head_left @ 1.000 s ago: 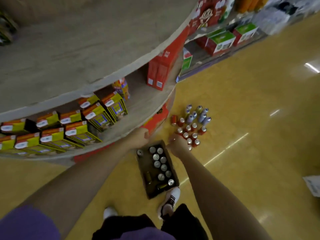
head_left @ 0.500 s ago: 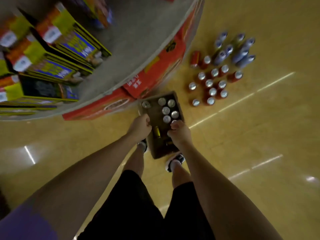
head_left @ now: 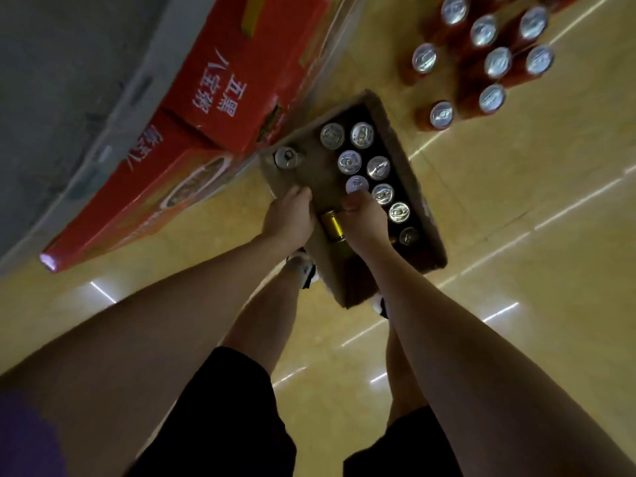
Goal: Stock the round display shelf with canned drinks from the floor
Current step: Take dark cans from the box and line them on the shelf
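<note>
Can (head_left: 331, 224) between both hands' grips — touching

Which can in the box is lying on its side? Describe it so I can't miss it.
Find the cardboard box on the floor beside the red cartons. Between the left hand and right hand lies a gold can, side showing; the others stand upright, silver tops up.

Pretty dim shot overall, warm yellowish cast. Overhead lights bounce off the glossy floor (head_left: 516, 187) as thin white streaks, and the can tops (head_left: 495, 62) catch bright glare. Inside of the cardboard tray (head_left: 409, 173) is deep in shadow. Motion blur smears the red boxes (head_left: 220, 84), and the wide lens bends everything near the edges
</note>
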### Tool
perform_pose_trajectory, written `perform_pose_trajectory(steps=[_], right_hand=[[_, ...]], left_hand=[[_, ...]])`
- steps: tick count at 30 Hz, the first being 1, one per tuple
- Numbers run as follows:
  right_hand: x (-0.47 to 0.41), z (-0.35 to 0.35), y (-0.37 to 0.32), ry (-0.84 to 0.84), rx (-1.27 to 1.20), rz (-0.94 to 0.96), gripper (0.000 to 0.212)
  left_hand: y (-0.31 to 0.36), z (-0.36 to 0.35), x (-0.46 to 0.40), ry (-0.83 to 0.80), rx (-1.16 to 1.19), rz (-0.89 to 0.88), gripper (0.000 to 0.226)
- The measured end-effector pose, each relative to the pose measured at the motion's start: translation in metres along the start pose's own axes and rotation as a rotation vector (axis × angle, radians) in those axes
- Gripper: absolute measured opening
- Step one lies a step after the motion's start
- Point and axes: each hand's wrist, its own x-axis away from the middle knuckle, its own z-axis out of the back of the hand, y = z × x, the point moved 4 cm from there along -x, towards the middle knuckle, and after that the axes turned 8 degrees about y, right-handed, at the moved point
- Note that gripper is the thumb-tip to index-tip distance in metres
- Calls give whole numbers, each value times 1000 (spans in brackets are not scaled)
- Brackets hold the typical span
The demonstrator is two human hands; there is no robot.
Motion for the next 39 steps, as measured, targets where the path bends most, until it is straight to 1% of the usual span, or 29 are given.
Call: perform_pose_trajectory(steps=[2,4,6,7,9,12,16,18,20,21,23,26,28,30,33,36,39], right_hand=[[-15,-15,1,28,-24,-21,13],[-33,-33,3,48,-85,-34,9],[-52,-51,5,56,-159,-52,25],[-59,-58,5,56,-190,-65,29],[-75,-73,6,47,-244,-60,31],[-93,-93,13,38,-286,-53,28],[-106,-109,23,31,-279,-65,30],[-106,-115,28,25,-265,-63,31],[-101,-119,33,4,-243,-60,30],[-97,-120,36,-9,-235,-63,30],[-88,-120,42,-24,-225,-69,29],[-72,-109,51,-23,-226,-56,28],[-60,-94,54,-27,-222,-49,31],[-47,-74,54,-32,-196,-31,35],[-23,-34,43,-26,-140,1,36],[9,14,23,-22,-75,68,32],[44,71,-7,-22,-13,167,37]], left_hand=[[-12,-4,-23,-8,-65,-26,24],[-23,-12,-47,-44,-115,-49,31],[-34,-17,-73,-60,-165,-70,41],[-37,-18,-85,-41,-194,-92,43],[-41,-21,-109,-11,-306,-151,46],[-40,-31,-135,-40,-492,-198,54],[-42,-51,-157,-82,-672,-167,48],[-44,-60,-160,-79,-793,-194,46],[-46,-67,-154,-144,-908,-212,46],[-47,-70,-151,-168,-924,-207,46],[-46,-70,-144,-179,-902,-157,51],[-33,-60,-127,-170,-767,-94,56],[-22,-51,-109,-162,-650,-90,54],[-10,-38,-88,-179,-513,-55,48],[10,-12,-54,-203,-281,-13,37],[37,23,-14,-184,-92,-35,44],[66,73,27,-117,68,-56,49]])
